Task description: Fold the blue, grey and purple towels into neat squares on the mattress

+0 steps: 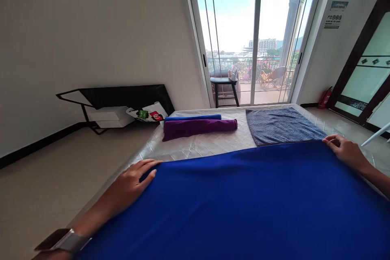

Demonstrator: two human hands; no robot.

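Broadly, the blue cloth [237, 203] spreads over the mattress's [225, 143] near part. The right hand [347, 152] pinches its far-right corner; the left hand [134, 178] meets the far-left, grip unclear. Mattress shows between purple roll [199, 128] and grey towel [283, 125]. The cloth's near edge is cut off.

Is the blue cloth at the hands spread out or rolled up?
Spread out: the blue cloth reaches, broad and nearly smooth, from the left hand to the right hand.
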